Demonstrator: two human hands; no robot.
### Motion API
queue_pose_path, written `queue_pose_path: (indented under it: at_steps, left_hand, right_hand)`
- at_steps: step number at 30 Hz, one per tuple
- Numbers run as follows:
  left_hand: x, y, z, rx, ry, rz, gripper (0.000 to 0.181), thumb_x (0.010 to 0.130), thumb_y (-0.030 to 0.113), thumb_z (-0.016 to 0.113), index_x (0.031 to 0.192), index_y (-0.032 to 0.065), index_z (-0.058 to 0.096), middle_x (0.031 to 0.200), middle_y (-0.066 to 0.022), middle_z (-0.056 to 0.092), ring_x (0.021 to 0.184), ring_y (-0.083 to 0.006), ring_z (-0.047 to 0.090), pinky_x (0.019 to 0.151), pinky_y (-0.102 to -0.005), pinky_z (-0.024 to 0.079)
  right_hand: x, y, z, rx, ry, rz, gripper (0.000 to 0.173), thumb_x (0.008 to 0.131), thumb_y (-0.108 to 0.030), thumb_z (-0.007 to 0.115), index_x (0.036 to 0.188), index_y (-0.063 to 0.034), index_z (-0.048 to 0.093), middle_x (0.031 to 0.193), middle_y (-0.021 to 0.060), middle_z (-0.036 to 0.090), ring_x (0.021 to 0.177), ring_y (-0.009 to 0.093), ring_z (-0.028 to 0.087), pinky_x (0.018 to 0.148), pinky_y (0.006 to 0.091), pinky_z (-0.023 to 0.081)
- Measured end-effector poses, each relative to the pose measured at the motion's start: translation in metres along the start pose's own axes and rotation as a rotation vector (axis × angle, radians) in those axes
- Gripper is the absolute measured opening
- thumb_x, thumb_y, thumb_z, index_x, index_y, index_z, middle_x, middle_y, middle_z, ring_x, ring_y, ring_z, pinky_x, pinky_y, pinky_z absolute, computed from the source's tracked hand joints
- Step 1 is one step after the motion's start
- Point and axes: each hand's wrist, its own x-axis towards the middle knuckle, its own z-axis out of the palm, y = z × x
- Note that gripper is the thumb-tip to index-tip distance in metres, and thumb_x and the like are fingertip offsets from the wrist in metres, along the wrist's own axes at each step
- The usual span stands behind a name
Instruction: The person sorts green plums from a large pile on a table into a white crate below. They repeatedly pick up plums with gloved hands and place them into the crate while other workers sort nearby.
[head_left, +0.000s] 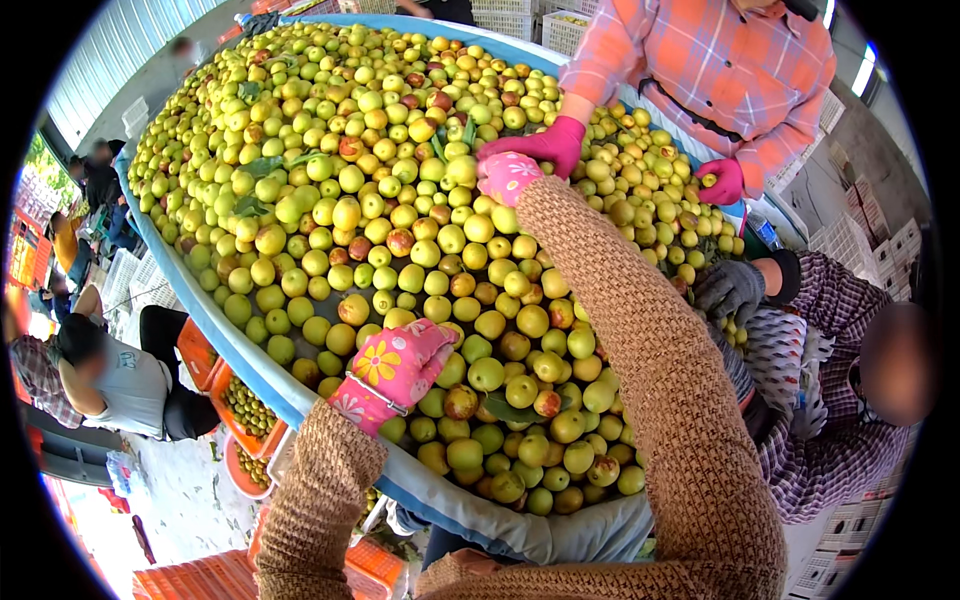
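Note:
My left hand (397, 367), in a pink glove with a flower print, is curled over the near edge of a spread of yellow-green jujubes (487, 373). One jujube (454, 330) shows at its fingertips. My right hand (509, 177), in a matching glove, reaches far into the pile, its fingers blurred among the fruit. A co-worker's magenta-gloved hand (551, 146) is right beside it, partly behind it. Some jujubes have red-brown patches, and several green leaves (517, 411) lie among them. Whether my right hand grips a fruit is unclear.
A blue-grey padded cloth rim (480, 517) borders the sorting table. The person opposite holds a jujube in another magenta glove (721, 181). At right, a person's grey-gloved hand (731, 289) is close to white foam netting (776, 352). Orange crates (251, 409) of fruit stand at left.

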Motion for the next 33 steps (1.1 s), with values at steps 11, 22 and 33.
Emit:
queue_pose_path:
  at_steps: [11, 22, 33]
  left_hand:
    - [0.006, 0.006, 0.002, 0.045, 0.017, 0.025, 0.016, 0.085, 0.015, 0.059, 0.098, 0.01, 0.066, 0.082, -0.0105, 0.063, 0.073, -0.0314, 0.063, 0.062, -0.041, 0.05]
    - [-0.003, -0.006, 0.002, 0.077, -0.062, -0.079, 0.022, 0.085, 0.024, 0.055, 0.099, 0.0107, 0.065, 0.091, -0.0112, 0.066, 0.089, -0.0314, 0.061, 0.074, -0.0435, 0.05]
    - [-0.039, 0.033, 0.006, 0.052, 0.049, 0.084, 0.026, 0.085, 0.025, 0.057, 0.102, 0.0071, 0.065, 0.093, -0.0141, 0.066, 0.086, -0.0342, 0.062, 0.075, -0.0448, 0.05]
  right_hand:
    - [0.05, 0.023, 0.028, 0.233, -0.193, -0.074, 0.05, 0.085, -0.044, 0.053, 0.127, -0.0173, 0.053, 0.125, 0.014, 0.057, 0.115, 0.031, 0.055, 0.097, 0.0405, 0.043]
    - [-0.052, -0.02, 0.04, 0.233, -0.248, -0.261, 0.039, 0.093, -0.037, 0.047, 0.12, -0.0084, 0.049, 0.102, 0.0155, 0.063, 0.092, 0.029, 0.061, 0.081, 0.0403, 0.048]
    - [-0.27, -0.06, -0.073, 0.102, -0.327, 0.039, 0.045, 0.089, -0.042, 0.054, 0.125, -0.0162, 0.047, 0.099, 0.0152, 0.063, 0.095, 0.027, 0.061, 0.082, 0.0409, 0.048]
